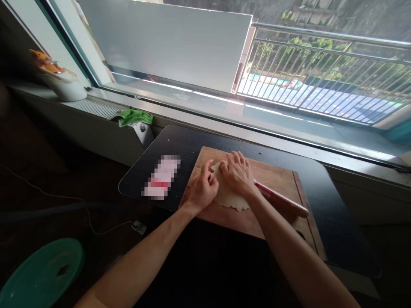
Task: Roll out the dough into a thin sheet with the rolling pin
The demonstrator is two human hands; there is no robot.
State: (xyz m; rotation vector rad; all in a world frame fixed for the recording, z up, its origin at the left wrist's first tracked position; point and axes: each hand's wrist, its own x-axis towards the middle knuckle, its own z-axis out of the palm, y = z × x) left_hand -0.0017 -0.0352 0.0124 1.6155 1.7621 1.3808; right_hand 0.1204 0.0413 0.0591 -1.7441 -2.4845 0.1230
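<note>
A thin, pale sheet of dough [229, 199] with a ragged edge lies on a wooden board [205, 156]. My left hand [204, 188] is at the dough's left edge, its thumb and forefinger curved and apart. Across the upper part of the dough rests my right hand [236, 171], palm down with fingers stretched out; what is under the palm is hidden. To the right of that hand, a long slim roll or rod [282, 199] with a red label lies slantwise on the board, its near end by the board's right side.
The board sits on a black table [327, 201] with rounded corners. A blurred-out pink and white item [162, 177] lies left of it. Behind are a window sill and a radiator with a green cloth [135, 116]. A green basin [41, 273] stands low at left.
</note>
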